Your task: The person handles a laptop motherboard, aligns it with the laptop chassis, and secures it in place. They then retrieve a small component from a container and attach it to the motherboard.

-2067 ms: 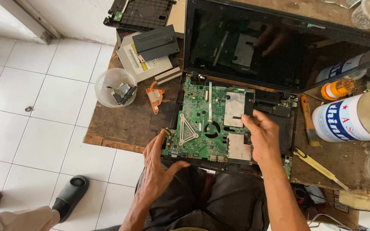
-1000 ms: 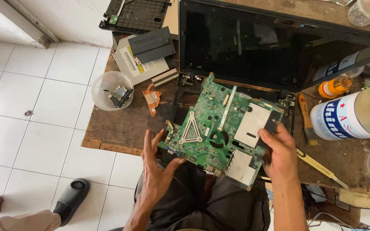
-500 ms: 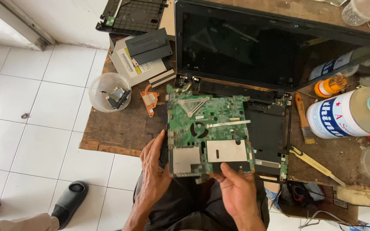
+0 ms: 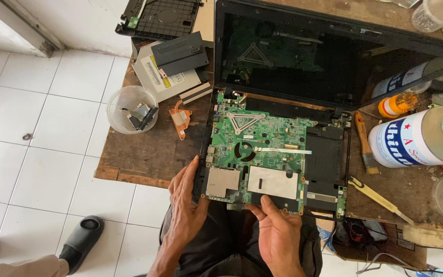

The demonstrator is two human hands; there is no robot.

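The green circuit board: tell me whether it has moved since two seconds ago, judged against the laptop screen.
Yes. The green circuit board has been turned around over the laptop base; its triangular bracket, earlier at the near-left corner, now lies toward the laptop screen.

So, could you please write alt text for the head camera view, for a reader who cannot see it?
Two bare hands hold a green laptop circuit board over an opened black laptop on a worn wooden table: the left hand at its left edge, the right hand under its near edge. A clear plastic cup of small parts stands to the left.
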